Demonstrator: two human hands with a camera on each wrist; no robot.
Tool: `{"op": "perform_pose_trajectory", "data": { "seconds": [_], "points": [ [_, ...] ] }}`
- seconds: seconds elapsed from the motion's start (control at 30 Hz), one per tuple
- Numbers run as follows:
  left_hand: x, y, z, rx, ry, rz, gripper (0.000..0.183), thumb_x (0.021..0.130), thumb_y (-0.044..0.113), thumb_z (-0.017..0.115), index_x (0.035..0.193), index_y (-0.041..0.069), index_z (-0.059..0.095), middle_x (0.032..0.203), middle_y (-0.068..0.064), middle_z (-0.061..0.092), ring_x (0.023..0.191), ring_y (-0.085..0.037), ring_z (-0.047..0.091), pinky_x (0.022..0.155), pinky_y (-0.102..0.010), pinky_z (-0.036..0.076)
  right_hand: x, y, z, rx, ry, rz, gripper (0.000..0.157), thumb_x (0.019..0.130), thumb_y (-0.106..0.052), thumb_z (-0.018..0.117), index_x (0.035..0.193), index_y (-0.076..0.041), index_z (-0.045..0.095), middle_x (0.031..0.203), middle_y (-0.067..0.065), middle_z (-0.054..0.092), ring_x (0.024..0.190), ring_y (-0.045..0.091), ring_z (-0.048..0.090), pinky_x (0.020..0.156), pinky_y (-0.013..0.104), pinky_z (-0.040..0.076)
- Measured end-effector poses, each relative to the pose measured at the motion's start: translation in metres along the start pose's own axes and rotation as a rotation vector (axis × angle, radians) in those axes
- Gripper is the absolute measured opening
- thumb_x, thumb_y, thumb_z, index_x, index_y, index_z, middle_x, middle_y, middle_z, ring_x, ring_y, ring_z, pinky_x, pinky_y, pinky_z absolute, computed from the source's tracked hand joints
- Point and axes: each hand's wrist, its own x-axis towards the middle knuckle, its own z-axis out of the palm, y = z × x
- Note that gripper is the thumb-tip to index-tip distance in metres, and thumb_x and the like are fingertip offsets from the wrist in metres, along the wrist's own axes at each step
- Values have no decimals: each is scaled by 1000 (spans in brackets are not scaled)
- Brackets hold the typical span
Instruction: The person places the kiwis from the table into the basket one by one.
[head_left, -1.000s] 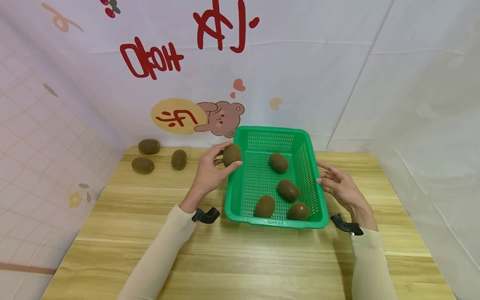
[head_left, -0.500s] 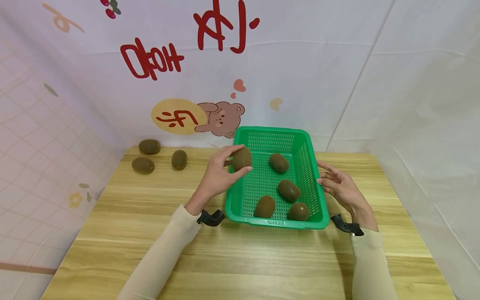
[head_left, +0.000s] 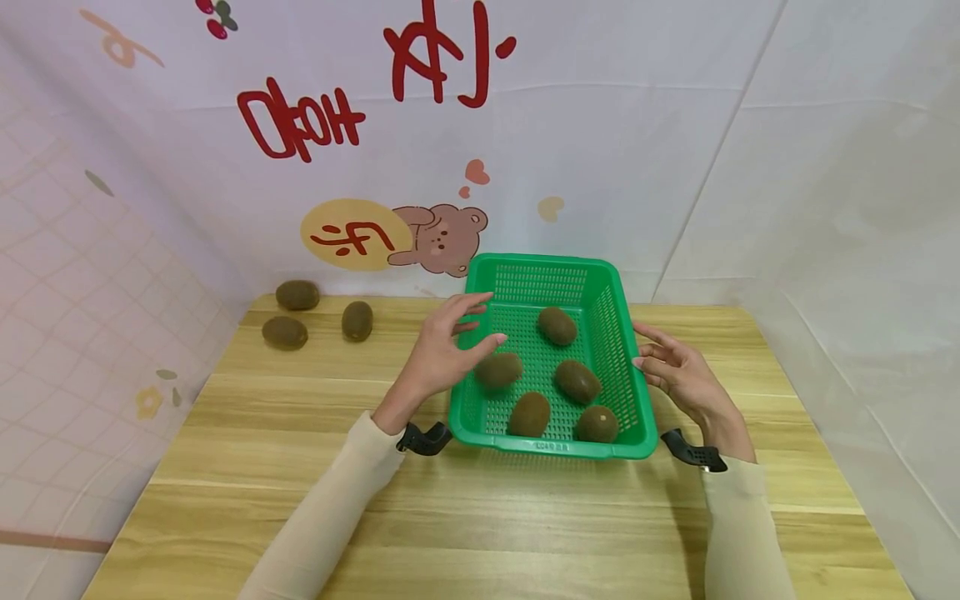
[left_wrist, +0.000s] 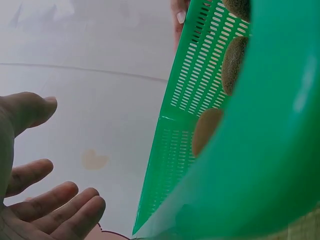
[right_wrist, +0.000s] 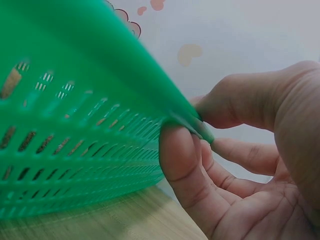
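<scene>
Kiwifruit (head_left: 499, 372) lies near four others (head_left: 578, 382) in green basket (head_left: 555, 447), below left hand (head_left: 444, 346).

Cream sleeves (head_left: 322, 510) adjoin curved black wrist pieces (head_left: 426, 440).

Your basket (head_left: 552, 447) sits on the table (head_left: 525, 533), right of centre, five kiwis (head_left: 578, 382) inside; three more kiwis (head_left: 285, 332) lie centre-left.

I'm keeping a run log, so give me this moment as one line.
left hand: empty, near green basket | right hand: grips its rim | inside: five kiwis | on table: three kiwis
</scene>
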Motion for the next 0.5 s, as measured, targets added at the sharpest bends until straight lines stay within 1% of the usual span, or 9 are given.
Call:
{"op": "perform_pose_trajectory", "data": {
  "seconds": [0.13,0.27,0.33,0.5],
  "points": [
    [-1,-3,-3,23,15,-1,60,93,24,78,147,15,54,140,-7,58,130,-22,59,106,-39,54,0,-1,1,2,-1,0,72,101,-9,65,162,-8,27,111,3,61,89,6,64,79,18,58],
    [-2,-6,-9,66,36,10,64,93,28,78,150,16,50,145,-8,54,132,-29,56,108,-45,52,-1,-1,2,-10,1,3,72,101,-10,65,162,-8,28,112,3,61,89,6,64,79,19,58],
    [-2,-8,-12,95,43,15,67,93,31,78,152,18,48,149,-8,52,135,-29,53,110,-48,50,-1,-2,2,-21,4,6,72,101,-11,65,162,-9,28,111,2,60,89,6,63,79,19,57],
    [-3,-13,-19,186,48,-11,74,93,41,76,156,24,41,155,-4,46,143,-23,44,115,-54,43,-2,-2,3,-24,6,13,72,101,-11,65,163,-9,28,111,1,59,89,6,62,79,19,57]
  ]
}}
